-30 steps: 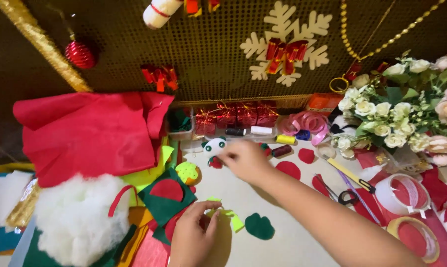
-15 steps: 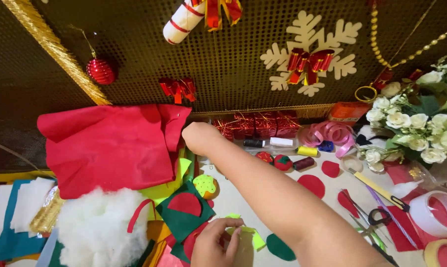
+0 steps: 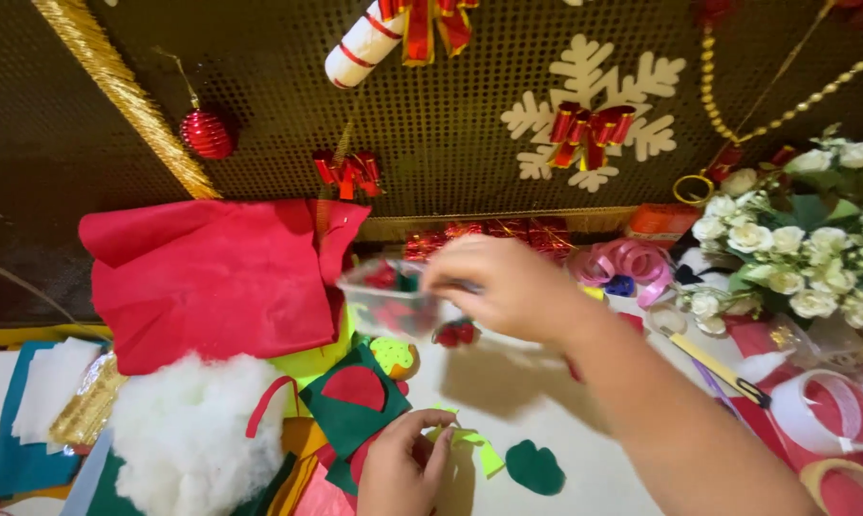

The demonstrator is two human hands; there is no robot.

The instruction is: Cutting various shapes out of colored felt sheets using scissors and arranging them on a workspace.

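My right hand (image 3: 510,287) reaches in from the lower right and grips a small clear plastic box (image 3: 385,298) by its right edge. The box hangs above the table beside a red felt sheet (image 3: 212,277), with red bits blurred inside it. My left hand (image 3: 403,470) rests at the bottom edge and pinches a light green felt strip (image 3: 468,443). Just left of it lies a dark green felt piece with a red half-circle (image 3: 355,397). A dark green felt leaf (image 3: 534,466) lies to the right of the strip.
White stuffing (image 3: 183,430) and stacked felt scraps fill the left side. White artificial flowers (image 3: 794,248), pink ribbon (image 3: 622,260), tape rolls (image 3: 823,420) and a yellow-handled tool (image 3: 718,368) crowd the right. A pegboard wall (image 3: 450,143) with hanging ornaments stands behind.
My right hand has taken hold of the clear box at the back of the table and lifted it. My left hand stays low with the green strip.
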